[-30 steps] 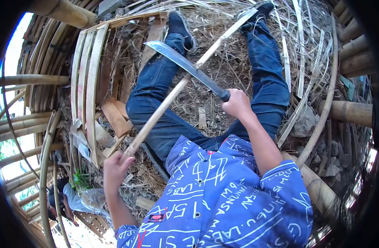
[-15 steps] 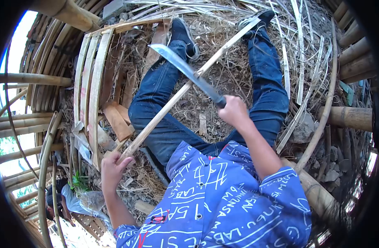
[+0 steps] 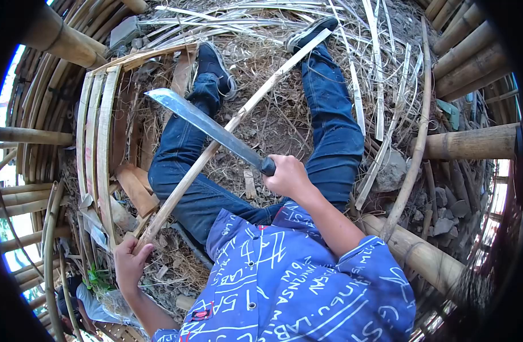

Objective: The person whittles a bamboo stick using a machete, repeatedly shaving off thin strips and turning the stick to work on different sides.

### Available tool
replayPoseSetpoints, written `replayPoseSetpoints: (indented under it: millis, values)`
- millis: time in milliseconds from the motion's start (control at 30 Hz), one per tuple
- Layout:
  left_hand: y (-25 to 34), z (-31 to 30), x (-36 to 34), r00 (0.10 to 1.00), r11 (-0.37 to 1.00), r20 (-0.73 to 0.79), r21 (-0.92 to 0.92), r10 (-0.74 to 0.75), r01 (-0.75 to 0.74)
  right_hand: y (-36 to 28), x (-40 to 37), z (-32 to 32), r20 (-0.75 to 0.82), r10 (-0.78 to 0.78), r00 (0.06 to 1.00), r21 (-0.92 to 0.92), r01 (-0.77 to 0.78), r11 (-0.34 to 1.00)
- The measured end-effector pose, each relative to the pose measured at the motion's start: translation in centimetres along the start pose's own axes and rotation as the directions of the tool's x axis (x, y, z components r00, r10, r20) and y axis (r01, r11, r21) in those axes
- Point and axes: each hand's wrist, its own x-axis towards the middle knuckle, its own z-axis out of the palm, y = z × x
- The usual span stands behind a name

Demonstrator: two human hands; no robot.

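Note:
My left hand grips the near end of a long pale bamboo strip. The strip slants up across my lap, and its far end lies against my right shoe. My right hand is closed round the dark handle of a machete. Its long blade points to the upper left and crosses the strip near the middle. A darker notch or node shows on the strip just beyond the blade.
A wooden slatted frame stands on the left, with a wood block beside it. Cut strips and shavings litter the ground. Bamboo poles line both sides. Another person is partly visible at lower left.
The machete has moved down along the strip, towards my body. My whole view has shifted, so the surroundings appear further left. Both hands keep their grip.

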Motion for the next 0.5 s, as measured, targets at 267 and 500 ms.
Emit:
replayPoseSetpoints:
  millis: [267, 500]
  values:
    - [5.4, -0.4, 0.9, 0.997, 0.979, 0.076, 0.199, 0.032, -0.046, 2.5, -1.7, -0.3, -0.040, 0.055, 0.998, 0.015, -0.055, 0.998]
    - [6.8, 0.4, 1.6, 0.997, 0.958, 0.041, 0.279, 0.058, -0.067, 2.1, -0.7, -0.3, 0.000, 0.064, 0.998, 0.019, -0.064, 0.998]
